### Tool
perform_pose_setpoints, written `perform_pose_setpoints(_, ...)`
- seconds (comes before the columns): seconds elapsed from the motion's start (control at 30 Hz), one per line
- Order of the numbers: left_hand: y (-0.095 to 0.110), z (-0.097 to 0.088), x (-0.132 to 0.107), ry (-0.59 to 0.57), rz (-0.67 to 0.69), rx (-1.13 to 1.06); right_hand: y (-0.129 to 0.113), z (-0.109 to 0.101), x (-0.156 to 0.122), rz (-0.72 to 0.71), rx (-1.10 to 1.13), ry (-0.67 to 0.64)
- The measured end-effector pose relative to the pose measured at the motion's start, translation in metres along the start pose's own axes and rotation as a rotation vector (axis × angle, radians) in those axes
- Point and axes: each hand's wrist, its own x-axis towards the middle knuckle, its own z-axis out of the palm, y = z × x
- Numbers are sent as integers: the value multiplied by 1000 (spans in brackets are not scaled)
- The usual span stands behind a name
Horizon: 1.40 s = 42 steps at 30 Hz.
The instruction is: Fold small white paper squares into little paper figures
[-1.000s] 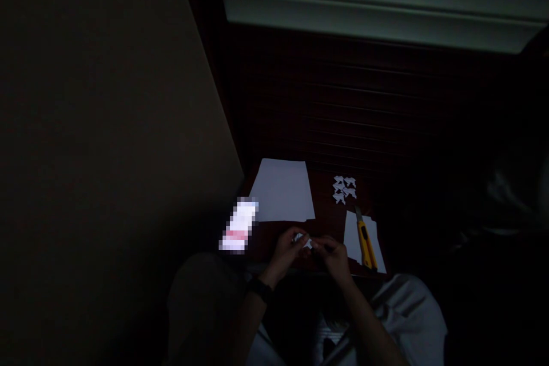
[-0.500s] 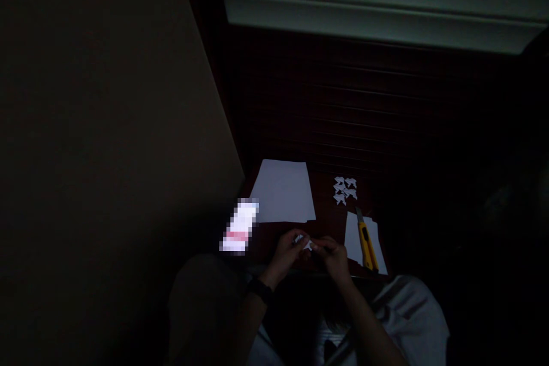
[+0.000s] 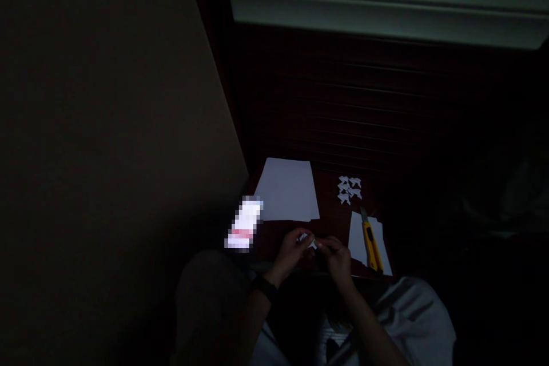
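Between my hands is a small folded piece of white paper (image 3: 313, 245), partly covered by fingers. My left hand (image 3: 293, 249), with a dark band on its wrist, is closed on the paper's left side. From the right, my right hand (image 3: 337, 256) pinches the paper's other edge. Both hands are low over the near edge of a dark red table (image 3: 332, 223). Several small folded white paper shapes (image 3: 349, 190) lie grouped beyond my right hand. The dim light hides the fold details.
White paper sheets (image 3: 287, 190) lie at the table's back left. Beside them a lit phone (image 3: 243, 224) shows a blurred screen. A yellow utility knife (image 3: 372, 247), blade out, rests on smaller white papers (image 3: 357, 237) at right. A wall (image 3: 128, 97) rises on the left.
The whole view has shifted slightly, so things appear a little further right. Both hands keep hold of the folded paper, with only small finger movement.
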Motion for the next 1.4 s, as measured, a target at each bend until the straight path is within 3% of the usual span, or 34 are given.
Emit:
perform_pose_setpoints(0.5,-5,4,2,68,72,23,-1,3,-2,-31,-47,67)
perform_pose_setpoints(1.0,-1,4,0,42,65,-41,-1,5,-3,-39,-27,85)
perform_pose_setpoints(1.4,-6,-1,1,1,69,-10,-8,-2,2,13,44,-47)
